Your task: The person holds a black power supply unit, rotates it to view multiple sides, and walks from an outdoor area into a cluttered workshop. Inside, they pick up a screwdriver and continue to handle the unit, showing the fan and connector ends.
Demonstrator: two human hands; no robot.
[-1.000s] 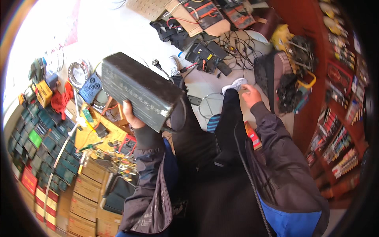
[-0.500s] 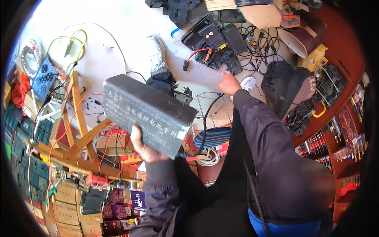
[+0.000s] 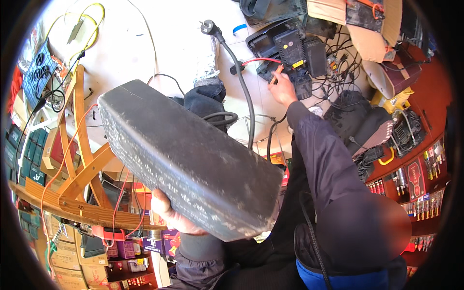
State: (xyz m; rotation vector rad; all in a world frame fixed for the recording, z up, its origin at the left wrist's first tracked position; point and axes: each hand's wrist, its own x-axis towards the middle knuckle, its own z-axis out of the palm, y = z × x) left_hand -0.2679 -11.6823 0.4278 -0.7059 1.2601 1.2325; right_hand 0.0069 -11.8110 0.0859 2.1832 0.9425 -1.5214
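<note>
My left hand (image 3: 171,212) grips the lower edge of a long black box-shaped battery case (image 3: 193,150) with worn pale lettering, held tilted in front of me. A thick black power cord (image 3: 244,92) rises beyond the case, ending in a plug (image 3: 209,28). Farther off, my right hand (image 3: 282,89) has its fingers closed around a small orange piece (image 3: 277,73), beside a red wire (image 3: 261,60) and black tool-battery chargers (image 3: 290,46). The grip is partly hidden by the fingers.
Tangled black cables (image 3: 338,58) and a dark bag (image 3: 353,116) lie to the right. A wooden stool frame (image 3: 79,140) stands left, with thin red wires across it. Shelves of packaged goods (image 3: 425,174) line the right rim. A cardboard box (image 3: 367,38) sits far right.
The black case has come up closer and tipped, showing more of its plain side. My right hand has reached the orange piece among the chargers. The plug has swung up and away.
</note>
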